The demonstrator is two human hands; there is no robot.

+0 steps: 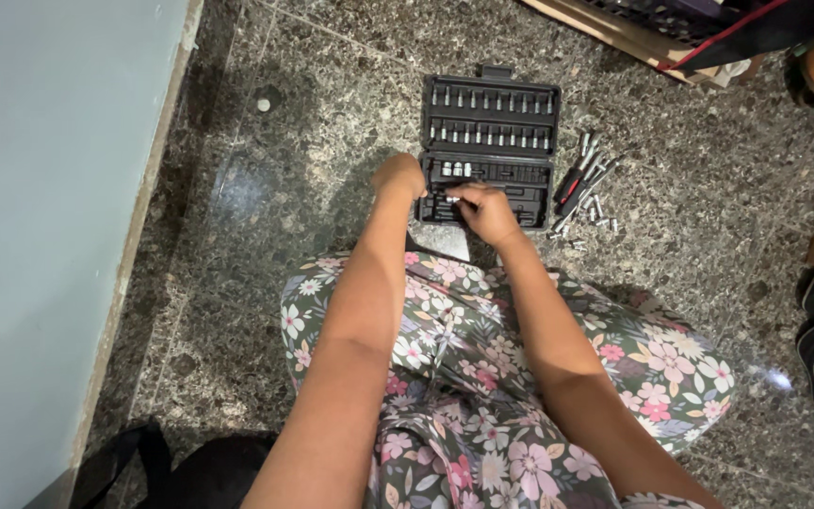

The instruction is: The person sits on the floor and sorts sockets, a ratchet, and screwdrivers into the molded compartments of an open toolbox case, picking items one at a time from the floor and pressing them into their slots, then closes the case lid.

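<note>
An open black tool case (488, 151) is seen lying on the dark speckled floor (313, 141), in front of knees covered by a flowered dress (482, 377). The left hand (399, 176) is closed on the case's left edge. The right hand (488, 211) is laid over the lower tray, its fingertips (454, 195) pinched on a small silver socket (447, 200). Loose tools (584, 184) are scattered just right of the case. A pale wall (49, 188) is seen to the left.
</note>
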